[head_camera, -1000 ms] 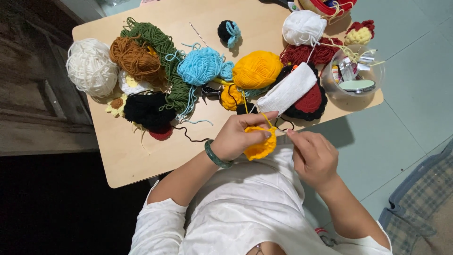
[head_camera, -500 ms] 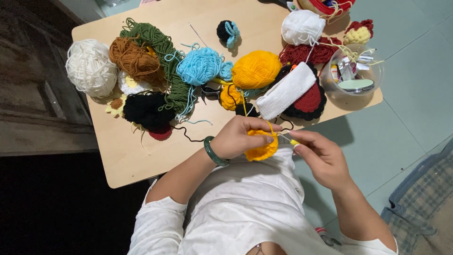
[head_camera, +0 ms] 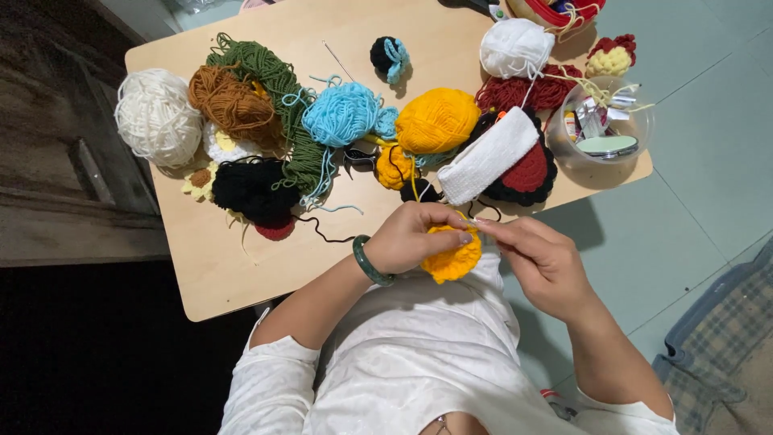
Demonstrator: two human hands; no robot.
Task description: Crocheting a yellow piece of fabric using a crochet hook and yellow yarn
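Left hand [head_camera: 411, 240] pinches yellow crochet piece [head_camera: 452, 258], frame centre; right hand [head_camera: 541, 259] fingers closed at its edge; soft, light, floppy: grip by rim

Small round crocheted piece of orange-yellow yarn [head_camera: 453, 256], ruffled at edge, held off table just past its near edge, above white-shirted lap. Upper part hidden under fingers, lower half hanging free. Thin yellow yarn strand [head_camera: 414, 187] running up from piece toward yarn pile on table. Hook tip at piece's top edge, too small to make out.
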